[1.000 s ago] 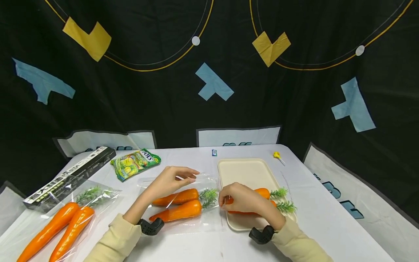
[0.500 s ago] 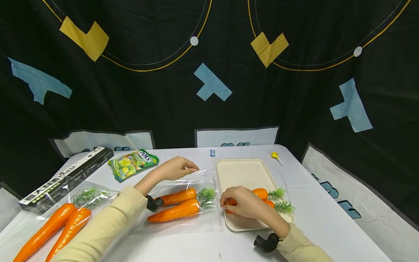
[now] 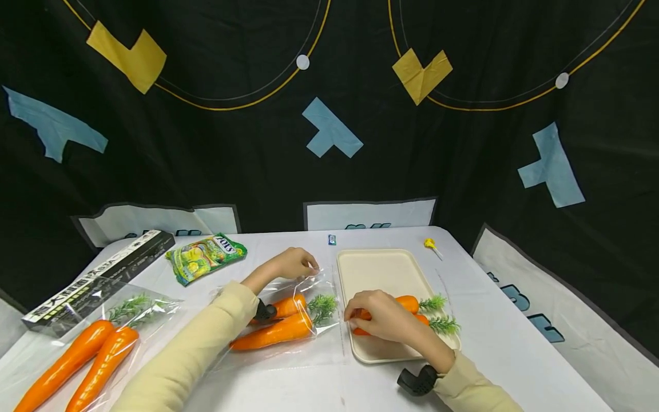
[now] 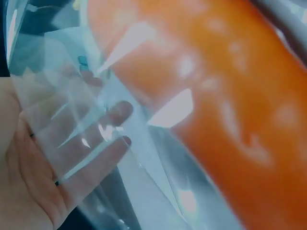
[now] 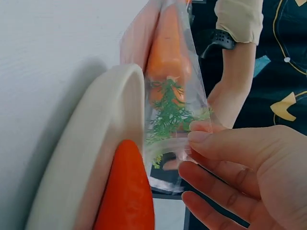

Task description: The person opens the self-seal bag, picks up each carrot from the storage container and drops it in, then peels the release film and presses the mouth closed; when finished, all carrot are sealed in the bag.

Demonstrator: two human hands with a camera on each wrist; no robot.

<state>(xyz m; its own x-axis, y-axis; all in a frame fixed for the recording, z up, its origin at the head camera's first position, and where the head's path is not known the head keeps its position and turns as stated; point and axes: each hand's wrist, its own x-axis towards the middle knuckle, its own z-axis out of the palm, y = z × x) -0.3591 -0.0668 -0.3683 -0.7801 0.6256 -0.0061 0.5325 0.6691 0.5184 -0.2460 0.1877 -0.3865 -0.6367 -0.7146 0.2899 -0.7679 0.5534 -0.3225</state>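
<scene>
Right grip [image 3: 377, 315] pinching here, thumb and forefinger nipped together on the edge of the clear bag [image 3: 325, 343], just by its greenery end. Across from it, left grip [image 3: 294, 264] is up at the bag's far side: through the film its fingers look long and fairly straight, but whether the thumb closes on the plastic, I cannot tell. Inside that bag, flat on the counter [image 3: 288, 389], a pair of carrots [image 3: 280, 333] lie side by side, tips pointing left, feathery tops toward the right hand, and the left wrist's black camera [image 3: 265, 311] blocks part of the farther one. Right alongside, the cream tray [image 3: 378, 269], two loose carrots [image 3: 410, 304] lying in it below the right hand, their green tops out toward its right rim. Over on the left, another bagged pair [image 3: 103, 355] lies beneath the long black box [image 3: 103, 274], with a green sweets packet [image 3: 206, 257] next along. Up at the back, a small blue sachet [image 3: 332, 240], and beyond the tray's far right corner, a yellow-headed lollipop [image 3: 429, 244].
</scene>
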